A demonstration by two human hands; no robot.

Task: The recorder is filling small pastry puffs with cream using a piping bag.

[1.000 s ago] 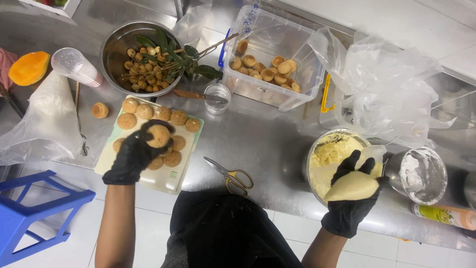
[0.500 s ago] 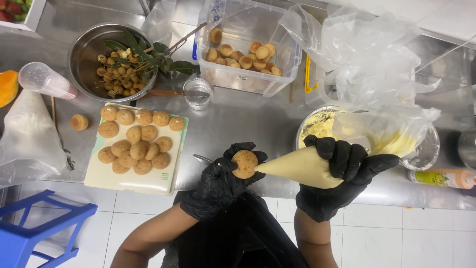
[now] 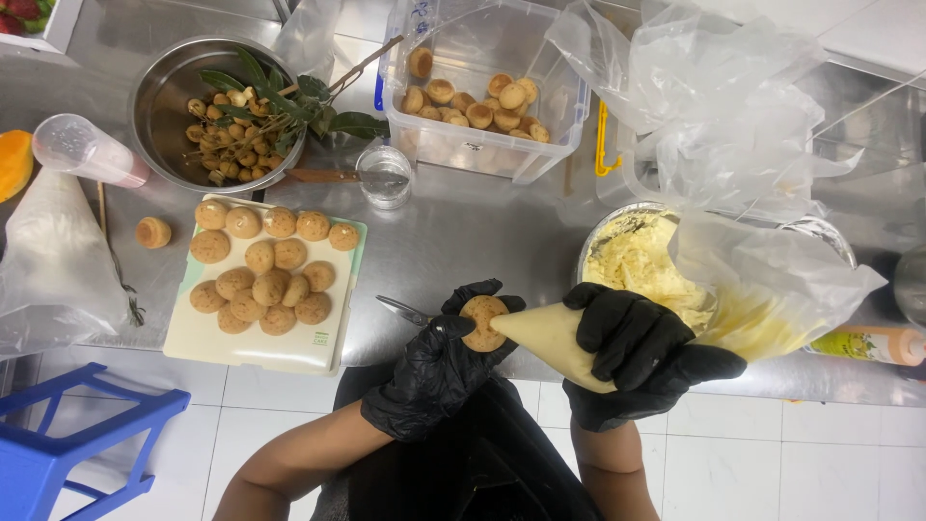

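Nozzle and pastry have now met: my right hand (image 3: 644, 355) grips the cream-filled piping bag (image 3: 555, 336), its tip pressed into the small round puff (image 3: 482, 321) pinched in my left hand (image 3: 439, 371); half a second ago they were just closing; filling looks underway, above the steel counter (image 3: 453, 241) edge.

Both hands, left hand (image 3: 439, 371) and right hand (image 3: 637, 352), wore glossy black rubbery gloves. Piping bag (image 3: 569, 338) was thin clear plastic; small pastry (image 3: 482, 322) looked matt, rough. Desk (image 3: 463, 232) was brushed metal, bowl (image 3: 164, 96) shiny steel.
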